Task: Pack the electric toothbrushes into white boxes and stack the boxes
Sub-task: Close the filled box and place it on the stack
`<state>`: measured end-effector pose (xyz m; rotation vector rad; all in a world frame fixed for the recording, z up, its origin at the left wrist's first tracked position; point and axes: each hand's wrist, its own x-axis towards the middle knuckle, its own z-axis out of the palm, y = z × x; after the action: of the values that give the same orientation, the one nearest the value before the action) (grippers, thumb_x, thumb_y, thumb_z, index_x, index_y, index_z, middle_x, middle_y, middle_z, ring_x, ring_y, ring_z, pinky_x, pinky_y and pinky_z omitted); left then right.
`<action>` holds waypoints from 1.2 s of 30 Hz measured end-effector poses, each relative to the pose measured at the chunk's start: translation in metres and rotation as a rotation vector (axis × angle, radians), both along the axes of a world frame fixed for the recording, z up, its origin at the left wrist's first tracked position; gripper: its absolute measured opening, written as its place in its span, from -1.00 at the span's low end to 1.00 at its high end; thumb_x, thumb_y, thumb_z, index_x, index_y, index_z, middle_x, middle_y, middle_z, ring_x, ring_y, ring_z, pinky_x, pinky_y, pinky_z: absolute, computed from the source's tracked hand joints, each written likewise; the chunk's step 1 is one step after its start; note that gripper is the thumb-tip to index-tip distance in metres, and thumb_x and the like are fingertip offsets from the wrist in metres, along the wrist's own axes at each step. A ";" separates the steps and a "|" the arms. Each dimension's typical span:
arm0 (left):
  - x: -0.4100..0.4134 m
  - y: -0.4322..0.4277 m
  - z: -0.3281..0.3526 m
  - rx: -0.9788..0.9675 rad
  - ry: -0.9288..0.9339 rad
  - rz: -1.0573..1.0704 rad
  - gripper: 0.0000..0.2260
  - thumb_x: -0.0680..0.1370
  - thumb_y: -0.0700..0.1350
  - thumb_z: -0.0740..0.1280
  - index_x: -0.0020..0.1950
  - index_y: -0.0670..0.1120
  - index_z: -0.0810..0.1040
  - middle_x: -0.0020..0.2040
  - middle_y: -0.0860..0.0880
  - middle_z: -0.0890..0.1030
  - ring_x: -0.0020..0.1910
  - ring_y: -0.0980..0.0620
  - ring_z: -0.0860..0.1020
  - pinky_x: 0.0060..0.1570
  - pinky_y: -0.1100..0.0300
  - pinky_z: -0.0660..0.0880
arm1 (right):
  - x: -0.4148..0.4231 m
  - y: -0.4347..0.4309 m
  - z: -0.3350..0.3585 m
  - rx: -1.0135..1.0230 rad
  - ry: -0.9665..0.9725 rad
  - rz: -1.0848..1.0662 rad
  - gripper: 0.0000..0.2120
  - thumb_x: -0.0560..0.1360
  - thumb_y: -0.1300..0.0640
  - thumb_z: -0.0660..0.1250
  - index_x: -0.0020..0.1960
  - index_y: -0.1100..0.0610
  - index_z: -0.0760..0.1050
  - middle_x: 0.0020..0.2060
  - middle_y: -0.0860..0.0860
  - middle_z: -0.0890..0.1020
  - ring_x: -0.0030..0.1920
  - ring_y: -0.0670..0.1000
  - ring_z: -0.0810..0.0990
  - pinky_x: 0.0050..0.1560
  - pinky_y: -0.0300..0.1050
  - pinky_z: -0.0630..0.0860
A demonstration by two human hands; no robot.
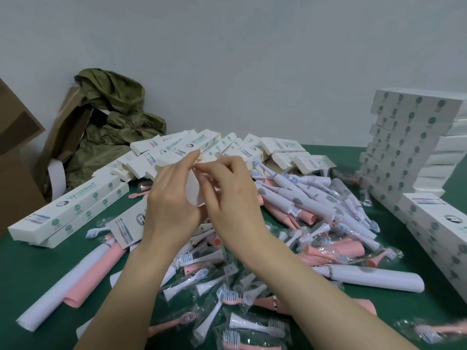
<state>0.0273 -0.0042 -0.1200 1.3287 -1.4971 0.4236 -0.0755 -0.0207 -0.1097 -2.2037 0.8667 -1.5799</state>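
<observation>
bagged brush heads (255, 324): slippery film. your left hand (171, 200) and right hand (235, 198) both pinch 1 white box (195, 188); likely light, crushable card, hold by edges.

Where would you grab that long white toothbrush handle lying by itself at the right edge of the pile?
Grip the long white toothbrush handle round its smooth middle, coming straight down from above with fingers across its narrow width. It lies flat on the green table, its right end clear, while its left end meets the pile of wrapped brush heads.
</observation>
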 end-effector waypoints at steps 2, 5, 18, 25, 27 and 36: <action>-0.002 0.000 -0.002 0.021 -0.023 -0.013 -0.50 0.43 -0.01 0.19 0.25 -0.27 0.50 0.06 -0.17 0.61 0.07 0.04 0.42 0.14 0.44 0.20 | -0.003 0.000 -0.001 0.073 -0.068 0.015 -0.87 0.56 0.23 0.27 0.07 0.19 0.56 -0.07 0.05 0.57 -0.06 -0.06 0.48 -0.01 -0.24 0.40; -0.003 0.000 -0.004 0.005 -0.023 -0.018 -0.54 0.44 -0.06 0.19 0.24 -0.29 0.50 0.07 -0.18 0.61 0.07 0.02 0.43 0.16 0.44 0.21 | -0.006 0.001 0.006 0.045 0.053 0.069 -0.86 0.53 0.34 0.24 0.00 0.27 0.57 -0.08 0.10 0.59 -0.04 0.01 0.49 0.00 -0.28 0.34; 0.016 0.004 0.002 -0.241 0.052 0.130 -0.49 0.33 -0.13 0.53 0.22 -0.26 0.51 0.05 -0.15 0.59 0.03 0.00 0.47 0.11 0.42 0.27 | -0.057 -0.092 0.004 0.531 0.250 -0.153 -0.70 0.47 0.41 0.14 -0.05 0.12 0.56 -0.02 0.04 0.65 -0.05 -0.02 0.59 0.00 -0.20 0.54; 0.011 0.004 0.003 -0.256 0.011 0.086 -0.60 0.36 -0.05 0.44 0.10 -0.26 0.56 -0.01 0.03 0.50 0.00 0.00 0.47 0.07 0.35 0.31 | -0.015 -0.110 -0.010 0.396 0.710 -0.003 -0.79 0.54 0.30 0.25 0.12 0.14 0.56 0.06 0.05 0.62 -0.04 0.03 0.59 -0.01 -0.16 0.52; 0.013 0.005 0.004 -0.279 0.014 0.088 -0.60 0.37 -0.04 0.42 0.09 -0.26 0.55 0.00 0.05 0.47 -0.01 0.02 0.47 0.08 0.42 0.30 | -0.009 -0.112 -0.010 0.315 0.887 -0.008 -0.77 0.52 0.30 0.28 0.12 0.13 0.60 0.07 0.07 0.63 0.03 0.08 0.58 0.05 -0.13 0.49; 0.017 0.006 0.004 -0.290 0.047 0.097 -0.60 0.37 -0.05 0.42 0.12 -0.24 0.54 0.02 0.06 0.47 0.01 0.02 0.47 0.05 0.31 0.33 | -0.029 -0.112 -0.008 0.359 0.951 -0.117 -0.79 0.49 0.20 0.37 0.12 0.16 0.58 0.01 0.06 0.64 0.00 0.07 0.59 0.04 -0.07 0.54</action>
<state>0.0448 0.0016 -0.1157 1.1747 -1.2803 0.6420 -0.1046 -0.1332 -0.1181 -2.6000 1.3860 -0.2581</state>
